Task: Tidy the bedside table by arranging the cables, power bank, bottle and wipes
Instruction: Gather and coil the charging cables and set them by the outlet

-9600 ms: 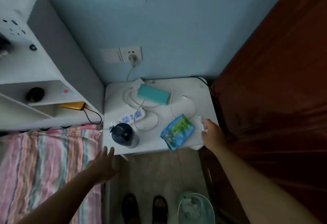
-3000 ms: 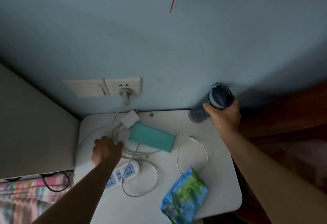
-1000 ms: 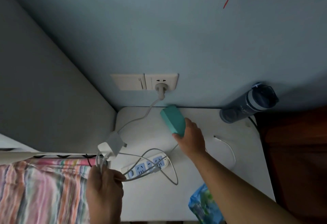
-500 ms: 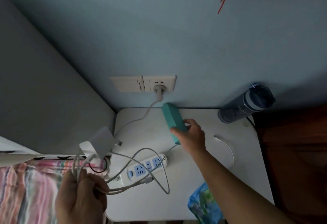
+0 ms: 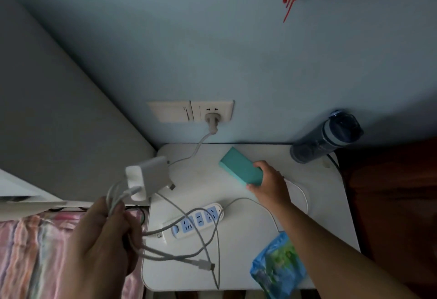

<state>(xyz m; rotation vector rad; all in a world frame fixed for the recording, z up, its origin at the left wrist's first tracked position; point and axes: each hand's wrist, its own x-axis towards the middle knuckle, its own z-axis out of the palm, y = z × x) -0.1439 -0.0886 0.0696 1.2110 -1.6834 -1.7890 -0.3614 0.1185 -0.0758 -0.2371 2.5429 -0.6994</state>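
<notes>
My left hand (image 5: pixel 104 239) grips a bundle of white cables (image 5: pixel 165 251) above the table's left edge, with a white charger brick (image 5: pixel 147 178) sticking up from it. The teal power bank (image 5: pixel 241 168) is held at its near end by my right hand (image 5: pixel 268 184), over the back middle of the white bedside table (image 5: pixel 331 216). In the back right corner the dark blue bottle (image 5: pixel 324 138) stands against the wall. At the front right edge lies the blue-green wipes pack (image 5: pixel 279 268), partly hidden by my forearm.
A white power strip (image 5: pixel 194 223) lies on the table, its lead running up to the wall socket (image 5: pixel 212 114). Another thin white cable (image 5: pixel 300 194) loops at the right. Grey furniture and a striped cloth (image 5: pixel 33 251) lie left; dark wood (image 5: pixel 390 204) lies right.
My right hand has turned the power bank and lowered it toward the table's back. My left hand has lifted the cable bundle and charger up and rightward.
</notes>
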